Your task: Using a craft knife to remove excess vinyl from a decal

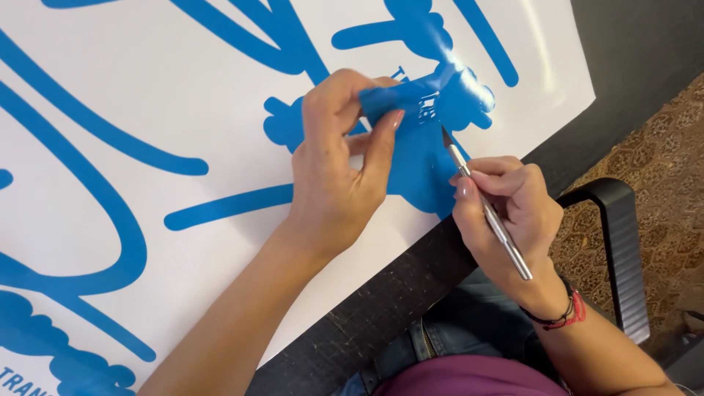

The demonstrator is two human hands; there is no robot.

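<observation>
Left hand (334,172) pinching and lifting blue vinyl scrap (411,147) off white backing sheet (220,110). Right hand (506,213) gripping craft knife (484,209), tip touching vinyl just beside left fingers. Most big blue strokes looking cleaned already; this patch only partly peeled.

Bare forearms, a red-and-black corded bracelet (563,314) on the right wrist, blue jeans (447,334), maroon top (469,378).
</observation>
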